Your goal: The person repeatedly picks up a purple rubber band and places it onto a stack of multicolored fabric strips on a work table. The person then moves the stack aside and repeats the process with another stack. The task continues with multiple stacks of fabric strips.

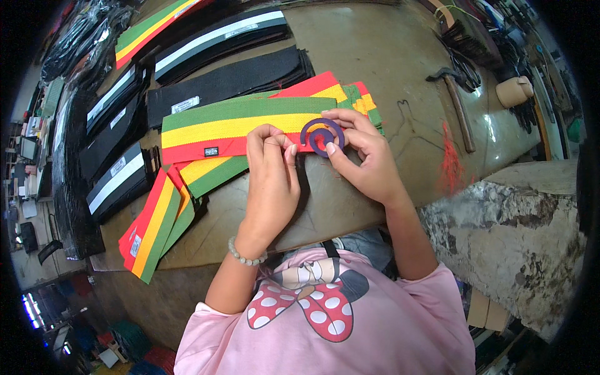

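Observation:
My right hand (365,156) pinches a flat purple spiral-shaped piece (304,134) between thumb and fingers, over the right end of a striped strap. This strap (237,129) is woven in green, yellow and red bands and carries a small black label (211,152) on its red edge. The fingers of my left hand (272,159) are pinched together at the strap's lower red edge, close to the purple piece. What lies between them is too small to make out. More striped straps (215,175) lie beneath, and a folded bundle of them (153,228) hangs toward the near left edge.
Stacks of black straps (228,78) and black-and-white straps (222,40) lie at the back and left of the table (350,47). A hammer (459,112), a red thread tangle (451,162) and a tan cup-like object (514,92) are at right. A worn block (500,219) stands at near right.

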Available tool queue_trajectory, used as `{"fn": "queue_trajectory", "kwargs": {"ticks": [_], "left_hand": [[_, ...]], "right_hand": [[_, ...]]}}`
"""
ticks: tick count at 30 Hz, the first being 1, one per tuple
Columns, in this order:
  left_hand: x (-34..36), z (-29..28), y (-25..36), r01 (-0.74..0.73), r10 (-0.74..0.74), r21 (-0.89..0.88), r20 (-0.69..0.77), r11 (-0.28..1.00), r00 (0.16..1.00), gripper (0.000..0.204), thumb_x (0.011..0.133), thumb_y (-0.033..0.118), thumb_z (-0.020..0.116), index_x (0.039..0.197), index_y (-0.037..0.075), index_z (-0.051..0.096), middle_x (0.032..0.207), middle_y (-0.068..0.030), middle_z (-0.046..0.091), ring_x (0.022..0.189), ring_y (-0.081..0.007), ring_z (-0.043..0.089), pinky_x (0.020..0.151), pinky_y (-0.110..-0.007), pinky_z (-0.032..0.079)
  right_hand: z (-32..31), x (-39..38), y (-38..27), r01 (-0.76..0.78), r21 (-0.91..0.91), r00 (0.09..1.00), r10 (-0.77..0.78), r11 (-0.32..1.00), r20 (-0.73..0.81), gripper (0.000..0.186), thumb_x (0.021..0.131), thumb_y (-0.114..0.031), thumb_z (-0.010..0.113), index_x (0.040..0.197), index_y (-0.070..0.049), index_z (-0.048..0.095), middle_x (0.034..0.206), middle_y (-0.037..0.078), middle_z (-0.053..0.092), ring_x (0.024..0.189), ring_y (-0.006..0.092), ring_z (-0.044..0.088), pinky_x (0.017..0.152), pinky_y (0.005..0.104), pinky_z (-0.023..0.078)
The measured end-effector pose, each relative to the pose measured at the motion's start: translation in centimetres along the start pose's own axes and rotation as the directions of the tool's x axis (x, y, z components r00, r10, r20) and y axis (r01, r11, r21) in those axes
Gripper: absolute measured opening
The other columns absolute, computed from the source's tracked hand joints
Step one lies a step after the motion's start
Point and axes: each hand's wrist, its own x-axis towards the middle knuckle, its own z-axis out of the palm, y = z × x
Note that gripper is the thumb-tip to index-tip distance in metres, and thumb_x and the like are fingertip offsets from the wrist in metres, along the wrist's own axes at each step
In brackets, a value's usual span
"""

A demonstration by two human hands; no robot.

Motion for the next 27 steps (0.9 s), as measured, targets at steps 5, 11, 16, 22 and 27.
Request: {"fn": "queue_trajectory", "kwargs": {"ticks": [5,11,16,22,27], "left_hand": [[0.1,-0.2,-0.4,-0.004,0.004,-0.043,0.005,0.999,1.0,0.01,0.095,-0.003,0.054,0.102,-0.008,0.048,0.112,-0.0238,0.045,0.106,-0.0385,0.05,0.095,-0.043,0.043],[-1.5,-0.3,1.4,-0.059,0.062,-0.089,0.023,0.994,0.998,0.011,0.095,0.001,0.051,0.099,-0.008,0.048,0.105,-0.0259,0.047,0.101,-0.0419,0.049,0.092,-0.048,0.043],[-3.3,-2.2,1.4,0.001,-0.015,0.042,0.315,0.999,0.949,0.02,0.093,0.013,0.063,0.082,-0.001,0.055,0.086,-0.0178,0.057,0.084,-0.037,0.059,0.077,-0.046,0.05],[-1.7,-7.6,-2.7,0.066,-0.031,0.156,-0.217,0.986,0.976,0.01,0.085,0.002,0.072,0.094,-0.001,0.071,0.09,-0.0138,0.066,0.082,-0.0298,0.067,0.071,-0.039,0.053],[-0.4,-7.8,-3.8,0.139,-0.126,0.096,-0.134,0.986,0.983,0.01,0.084,0.0,0.073,0.093,-0.003,0.071,0.091,-0.0139,0.064,0.077,-0.0277,0.066,0.068,-0.038,0.052]], "right_hand": [[0.1,-0.3,0.3,0.047,-0.071,0.998,-0.045,0.996,0.035,0.012,0.087,-0.004,0.066,0.092,0.007,0.067,0.13,0.016,0.059,0.119,0.0232,0.058,0.101,0.034,0.045],[0.5,-0.3,0.9,-0.135,0.267,0.984,0.162,0.954,-0.079,0.018,0.095,-0.002,0.062,0.11,0.009,0.065,0.122,0.011,0.059,0.112,0.0146,0.059,0.097,0.0271,0.048],[1.0,0.4,0.2,-0.193,0.286,0.962,0.239,0.938,-0.133,0.017,0.099,-0.004,0.061,0.109,0.01,0.064,0.116,0.008,0.06,0.103,0.0102,0.06,0.089,0.0235,0.05],[3.2,1.9,-3.3,-0.14,0.063,0.974,0.149,0.988,-0.17,0.016,0.098,-0.004,0.06,0.105,0.009,0.065,0.109,0.009,0.061,0.095,0.0105,0.062,0.082,0.0244,0.054],[7.9,4.1,-4.2,-0.103,0.235,0.993,0.114,0.966,-0.033,0.017,0.098,-0.011,0.064,0.104,0.005,0.066,0.109,0.003,0.06,0.086,0.0046,0.054,0.071,0.0203,0.046]]}}
